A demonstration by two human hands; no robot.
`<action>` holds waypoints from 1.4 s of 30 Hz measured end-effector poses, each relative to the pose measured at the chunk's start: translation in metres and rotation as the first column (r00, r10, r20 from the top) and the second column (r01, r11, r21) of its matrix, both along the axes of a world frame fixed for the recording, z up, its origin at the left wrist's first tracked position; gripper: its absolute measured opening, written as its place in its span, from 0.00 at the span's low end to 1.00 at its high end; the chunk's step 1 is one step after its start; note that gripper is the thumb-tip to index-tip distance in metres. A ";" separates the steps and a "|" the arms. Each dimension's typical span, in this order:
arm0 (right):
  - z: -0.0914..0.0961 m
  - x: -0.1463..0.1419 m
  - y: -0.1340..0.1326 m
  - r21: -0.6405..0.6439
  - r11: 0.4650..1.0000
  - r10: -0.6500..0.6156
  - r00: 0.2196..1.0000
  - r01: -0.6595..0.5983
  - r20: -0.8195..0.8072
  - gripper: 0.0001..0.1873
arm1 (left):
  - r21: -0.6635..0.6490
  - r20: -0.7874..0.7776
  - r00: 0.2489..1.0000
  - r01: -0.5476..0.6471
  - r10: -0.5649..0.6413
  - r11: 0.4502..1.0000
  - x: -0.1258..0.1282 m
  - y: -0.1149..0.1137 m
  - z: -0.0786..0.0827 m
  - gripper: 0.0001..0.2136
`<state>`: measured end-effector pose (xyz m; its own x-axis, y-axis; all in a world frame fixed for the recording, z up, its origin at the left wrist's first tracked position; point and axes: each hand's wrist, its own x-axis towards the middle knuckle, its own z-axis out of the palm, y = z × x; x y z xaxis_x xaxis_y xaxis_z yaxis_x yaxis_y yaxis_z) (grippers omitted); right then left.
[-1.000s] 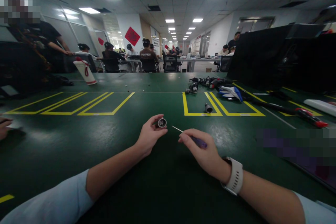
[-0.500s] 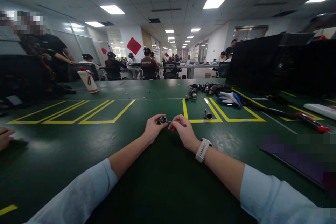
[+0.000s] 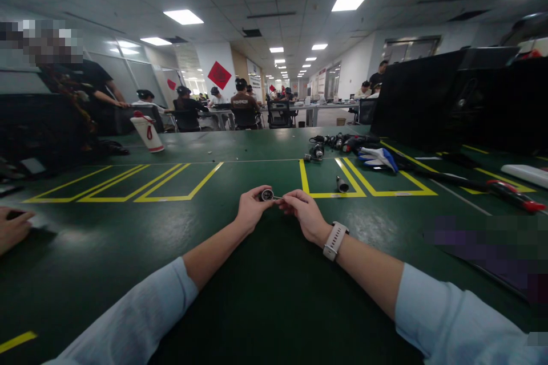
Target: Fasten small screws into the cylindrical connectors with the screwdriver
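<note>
My left hand [image 3: 249,209] is closed on a round metal connector [image 3: 267,195], its open end turned toward me with dark inner parts visible. From the right, my right hand [image 3: 305,212] pinches a small screwdriver [image 3: 278,199]. Only its thin shaft shows now, and the tip meets the connector's edge; the fingers hide the handle. Both hands are just above the green table [image 3: 231,274]. Beyond my right hand a metal connector shell [image 3: 342,185] lies inside a yellow-taped box.
Cables with metal connectors [image 3: 317,151] lie at the back right, beside a blue-and-white glove [image 3: 379,158] and a red-black tool [image 3: 509,194]. A white cup [image 3: 148,132] stands back left. Another person's hand [image 3: 13,229] rests at the left edge. Dark boxes [image 3: 428,97] stand on the right.
My right fingers have shifted on the screwdriver, and its purple handle, visible before, is now hidden. The connector stays in my left hand. The whole view has shifted slightly.
</note>
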<state>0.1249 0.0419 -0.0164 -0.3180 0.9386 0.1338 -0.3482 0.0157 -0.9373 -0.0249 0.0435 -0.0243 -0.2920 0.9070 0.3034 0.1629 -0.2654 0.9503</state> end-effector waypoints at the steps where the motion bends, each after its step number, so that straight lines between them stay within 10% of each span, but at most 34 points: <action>1: 0.000 0.000 0.000 -0.011 1.000 0.006 1.000 -0.006 -0.012 0.05 | 0.006 0.003 1.000 0.001 -0.001 1.000 0.000 0.000 0.000 0.20; 11: -0.005 -0.002 -0.003 0.190 0.980 -0.076 0.992 0.056 0.103 0.04 | 0.010 -0.059 0.998 -0.029 0.030 1.000 -0.001 0.000 -0.001 0.21; 20: 0.001 0.001 -0.002 -0.041 0.999 0.013 0.999 -0.015 -0.049 0.04 | 0.024 -0.027 0.999 -0.025 0.026 0.999 0.000 -0.001 0.001 0.19; 42: -0.001 0.003 -0.002 -0.004 1.000 -0.009 0.999 0.009 -0.037 0.07 | 0.019 -0.026 1.000 0.008 -0.008 1.000 -0.003 0.001 -0.003 0.19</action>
